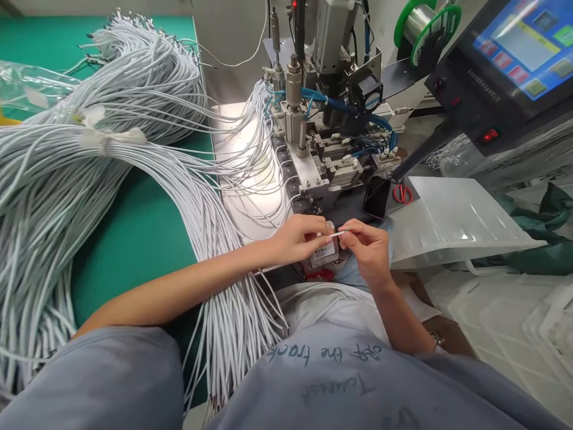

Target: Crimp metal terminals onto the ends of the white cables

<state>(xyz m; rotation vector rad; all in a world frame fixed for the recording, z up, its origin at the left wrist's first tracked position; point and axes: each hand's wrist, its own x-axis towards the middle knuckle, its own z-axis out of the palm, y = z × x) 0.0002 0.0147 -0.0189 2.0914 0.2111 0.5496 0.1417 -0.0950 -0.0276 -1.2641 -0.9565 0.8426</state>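
Note:
Between my two hands, in front of the machine, is the end of a thin white cable (336,234). My left hand (304,239) pinches the cable between thumb and fingers. Close by on the right, my right hand (364,243) has its fingertips closed on the tip of the same cable. Fine detail at that tip is too small to make out. Behind the hands stands a bench machine (313,161) with metal cylinders and blue air tubes. Several white cables run from its left side across a lit white board (237,209).
Big bundles of white cables (152,77) lie on the green mat (134,233) at left, some hanging over the edge beside me. A solder wire spool (421,27), control screen (528,51), black phone (376,197), red scissors (402,193) and white tray (461,218) are at right.

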